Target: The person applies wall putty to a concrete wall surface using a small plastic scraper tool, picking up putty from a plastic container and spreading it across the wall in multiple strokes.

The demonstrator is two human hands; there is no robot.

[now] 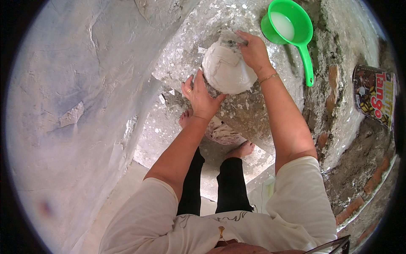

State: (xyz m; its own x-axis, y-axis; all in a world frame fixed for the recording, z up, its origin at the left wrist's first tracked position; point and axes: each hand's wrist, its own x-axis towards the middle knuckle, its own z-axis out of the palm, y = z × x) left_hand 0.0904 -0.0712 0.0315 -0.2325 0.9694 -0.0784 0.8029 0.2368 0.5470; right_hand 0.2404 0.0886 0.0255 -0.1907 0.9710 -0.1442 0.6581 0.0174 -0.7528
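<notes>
A round mass of wet white paste (228, 74) sits low on the stained step, its surface smeared and ridged. Whether a bowl lies under it, I cannot tell. My left hand (203, 98) rests against its near left edge, thumb and fingers spread apart. At its far right edge is my right hand (253, 51), fingers bent in around a greyish patch on the rim; what they grip there is partly hidden. A green plastic dipper (298, 30) with milky liquid inside stands beyond my right hand, its handle pointing toward me.
A pale, peeling plaster wall (80, 97) rises on the left. Rough masonry with exposed brick (333, 86) runs along the right, where a brown printed packet (374, 96) rests. My bare feet (242, 150) are on the spattered step below the white mass.
</notes>
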